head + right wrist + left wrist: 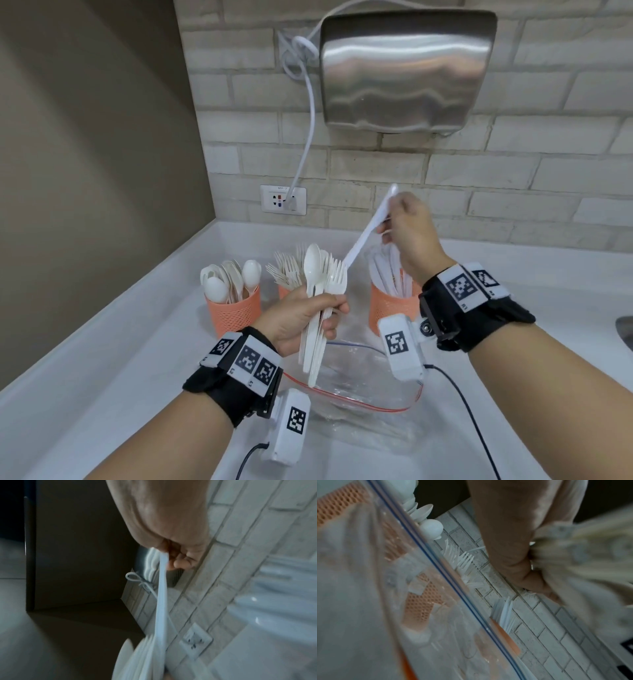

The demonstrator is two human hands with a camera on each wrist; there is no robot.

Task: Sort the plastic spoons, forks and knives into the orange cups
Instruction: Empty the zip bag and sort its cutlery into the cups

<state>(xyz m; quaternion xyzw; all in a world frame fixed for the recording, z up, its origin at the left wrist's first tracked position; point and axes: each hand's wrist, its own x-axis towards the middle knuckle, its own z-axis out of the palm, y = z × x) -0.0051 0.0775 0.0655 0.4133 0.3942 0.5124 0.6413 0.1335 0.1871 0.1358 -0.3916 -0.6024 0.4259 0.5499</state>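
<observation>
Three orange mesh cups stand in a row on the white counter: the left cup [234, 313] holds spoons, the middle cup [283, 291], mostly hidden behind my left hand, holds forks, and the right cup [390, 308] holds knives. My left hand [308, 318] grips a mixed bunch of white plastic cutlery [320, 291] above a clear zip bag [359, 380]. My right hand [397, 219] pinches a single white knife [368, 229] by one end, raised above the right cup; the knife's lower tip is by the bunch. In the right wrist view the knife [162, 595] hangs from my fingertips.
A steel hand dryer [407, 68] is mounted on the brick wall, its white cord [308, 137] running down to a wall socket [283, 199]. A brown side wall closes the left. A sink edge [625, 329] shows at the far right. Black cables trail near the front.
</observation>
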